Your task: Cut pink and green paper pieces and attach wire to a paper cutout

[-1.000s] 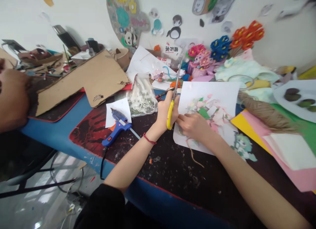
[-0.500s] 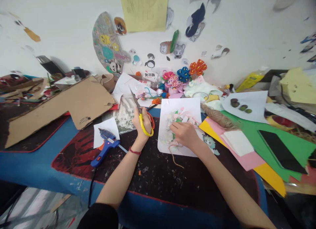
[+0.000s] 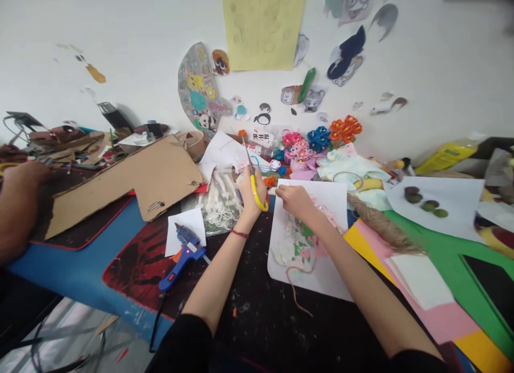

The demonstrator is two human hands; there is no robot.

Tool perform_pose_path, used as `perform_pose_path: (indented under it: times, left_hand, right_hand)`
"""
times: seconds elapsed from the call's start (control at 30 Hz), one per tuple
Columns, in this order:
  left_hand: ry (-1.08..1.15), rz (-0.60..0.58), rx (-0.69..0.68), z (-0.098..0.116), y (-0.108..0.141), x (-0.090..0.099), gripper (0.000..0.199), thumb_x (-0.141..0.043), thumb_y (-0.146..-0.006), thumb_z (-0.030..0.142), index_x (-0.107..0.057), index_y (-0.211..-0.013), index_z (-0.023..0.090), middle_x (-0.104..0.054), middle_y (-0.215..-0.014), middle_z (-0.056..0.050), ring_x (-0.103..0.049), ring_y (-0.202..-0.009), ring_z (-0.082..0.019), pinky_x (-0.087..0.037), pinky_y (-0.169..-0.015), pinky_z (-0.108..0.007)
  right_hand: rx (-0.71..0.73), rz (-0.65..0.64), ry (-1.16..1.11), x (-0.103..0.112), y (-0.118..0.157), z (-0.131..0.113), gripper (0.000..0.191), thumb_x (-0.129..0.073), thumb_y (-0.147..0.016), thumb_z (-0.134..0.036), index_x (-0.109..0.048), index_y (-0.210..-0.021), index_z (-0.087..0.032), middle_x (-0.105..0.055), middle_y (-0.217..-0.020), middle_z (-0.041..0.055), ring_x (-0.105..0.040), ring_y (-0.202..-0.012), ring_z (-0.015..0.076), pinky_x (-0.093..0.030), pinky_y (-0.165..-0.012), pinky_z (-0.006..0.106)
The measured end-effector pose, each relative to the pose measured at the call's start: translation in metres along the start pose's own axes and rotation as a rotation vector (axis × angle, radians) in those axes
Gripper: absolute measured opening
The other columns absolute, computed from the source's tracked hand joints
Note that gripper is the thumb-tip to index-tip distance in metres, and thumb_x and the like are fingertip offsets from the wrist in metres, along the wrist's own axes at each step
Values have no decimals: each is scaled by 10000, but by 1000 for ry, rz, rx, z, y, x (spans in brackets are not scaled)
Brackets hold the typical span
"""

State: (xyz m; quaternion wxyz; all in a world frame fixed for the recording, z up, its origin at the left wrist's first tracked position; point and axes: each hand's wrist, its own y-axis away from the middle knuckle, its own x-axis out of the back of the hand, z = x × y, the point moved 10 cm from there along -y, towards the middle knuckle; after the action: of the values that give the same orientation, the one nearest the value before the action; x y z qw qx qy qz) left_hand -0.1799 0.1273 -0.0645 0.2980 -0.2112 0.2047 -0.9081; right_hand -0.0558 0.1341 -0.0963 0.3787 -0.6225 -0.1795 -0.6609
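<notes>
At far left, I'm seeing another person's hand beside the cardboard. The blue glue gun is lying partly on a small white paper. My left hand is gripping the yellow-handled scissors, their blades pointing up. My right hand is hovering at the upper left of the white sheet, its fingers bunching narrowly; I can't tell whether they're pinching anything. Scraps are lying on that sheet, right of the scissors.

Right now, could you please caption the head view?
Left hand holding yellow-handled scissors, right hand over a white sheet of pink and green scraps, blue glue gun nearby.
</notes>
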Motion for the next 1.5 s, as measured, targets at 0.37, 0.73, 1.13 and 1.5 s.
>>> perform_pose_path:
  times: [0.37,0.73,1.13,1.5]
  left_hand:
    - [-106,-16,-93,-35,-40,-68,255,-440,-962,378,-453,-778,202,-425,-561,59,-442,-498,-115,-306,-545,-264]
    - [-118,-21,-178,-47,-35,-82,284,-396,-985,440,-446,-822,213,-403,-546,70,-458,-495,-95,-316,-552,-258]
    - [-87,76,-137,-54,-41,-72,337,-372,-983,475,-428,-776,214,-465,-572,49,-509,-538,-112,-368,-590,-260]
    - [-88,20,-161,-52,-39,-77,226,-410,-977,339,-457,-791,219,-478,-573,35,-535,-560,-148,-376,-603,-283]
  right_hand:
    - [103,-123,25,-47,-23,10,255,-460,-831,-39,-661,-975,-104,-682,-938,135,-587,-747,194,-235,-575,335]
    - [178,-62,39,-46,-22,5,245,-465,-819,-30,-676,-924,-95,-686,-944,122,-542,-736,196,-233,-599,340]
    - [179,34,38,-44,-20,9,216,-473,-784,-36,-662,-855,-113,-665,-838,92,-535,-721,193,-236,-596,329]
    - [121,42,13,-45,-20,16,212,-504,-713,-44,-644,-841,-137,-667,-807,65,-588,-746,199,-216,-573,326]
